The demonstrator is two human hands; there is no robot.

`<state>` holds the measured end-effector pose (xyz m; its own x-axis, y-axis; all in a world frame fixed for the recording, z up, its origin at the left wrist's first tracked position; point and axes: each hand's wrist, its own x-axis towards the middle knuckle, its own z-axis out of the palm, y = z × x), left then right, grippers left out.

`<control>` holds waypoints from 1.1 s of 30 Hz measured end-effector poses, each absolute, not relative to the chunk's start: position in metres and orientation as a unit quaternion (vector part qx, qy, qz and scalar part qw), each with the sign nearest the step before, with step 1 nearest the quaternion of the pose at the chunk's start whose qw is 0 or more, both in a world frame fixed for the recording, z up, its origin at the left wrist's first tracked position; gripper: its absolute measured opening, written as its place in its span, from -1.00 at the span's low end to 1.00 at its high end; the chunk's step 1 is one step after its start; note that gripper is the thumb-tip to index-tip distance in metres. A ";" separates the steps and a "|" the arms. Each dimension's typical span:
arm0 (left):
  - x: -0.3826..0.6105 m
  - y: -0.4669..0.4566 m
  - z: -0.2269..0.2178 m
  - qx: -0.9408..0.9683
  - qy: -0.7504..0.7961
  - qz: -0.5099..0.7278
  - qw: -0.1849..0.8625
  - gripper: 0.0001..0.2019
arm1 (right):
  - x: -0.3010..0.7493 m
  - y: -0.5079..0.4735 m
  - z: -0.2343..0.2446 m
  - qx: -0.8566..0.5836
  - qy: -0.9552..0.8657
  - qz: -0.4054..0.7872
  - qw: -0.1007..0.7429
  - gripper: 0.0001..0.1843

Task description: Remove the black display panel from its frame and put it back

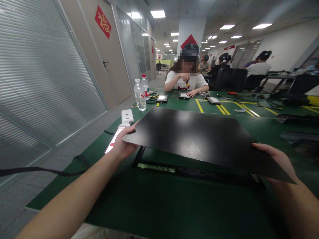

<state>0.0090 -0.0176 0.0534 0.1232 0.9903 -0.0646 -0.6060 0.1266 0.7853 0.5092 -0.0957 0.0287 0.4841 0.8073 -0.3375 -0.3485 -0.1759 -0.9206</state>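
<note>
A thin, flat black sheet [194,132] is held up above the green table [169,205], tilted a little. My left hand [126,141] grips its left edge, thumb on top and fingers beneath. At the sheet's right edge, my right hand [279,161] holds it the same way. Below the sheet lies a black rectangular frame [211,176], with a green circuit strip [157,168] along its near side. The sheet hides the frame's far part. Close to my left hand is a phone with a lit screen [113,141].
Left of the sheet stand a white device [127,116] and two water bottles [140,94]. Across the table a person [185,78] works with a screwdriver [187,84] on a hard drive [184,96]. More drives, cables [259,99] and dark panels [299,137] lie about.
</note>
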 end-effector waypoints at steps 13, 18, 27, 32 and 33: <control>0.012 -0.020 0.062 0.349 0.314 0.628 0.621 -0.28 | 0.501 -0.084 0.020 -0.612 -0.343 0.485 0.523 -0.43; 0.013 -0.019 0.056 0.376 0.324 0.603 0.624 -0.25 | 0.503 -0.083 0.016 -0.645 -0.332 0.430 0.537 -0.41; 0.018 -0.020 0.041 0.405 0.350 0.562 0.631 -0.22 | 0.497 -0.082 0.023 -0.712 -0.344 0.332 0.515 -0.44; 0.022 -0.021 0.035 0.415 0.357 0.539 0.640 -0.19 | 0.496 -0.081 0.018 -0.726 -0.351 0.285 0.518 -0.47; 0.024 -0.021 0.034 0.417 0.358 0.534 0.642 -0.18 | 0.497 -0.081 0.017 -0.730 -0.351 0.277 0.516 -0.47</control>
<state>0.0235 -0.0210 0.0341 0.1724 0.9849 -0.0141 -0.3880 0.0811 0.9181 0.4968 -0.0813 0.0171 0.6002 0.7987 -0.0433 0.2256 -0.2210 -0.9488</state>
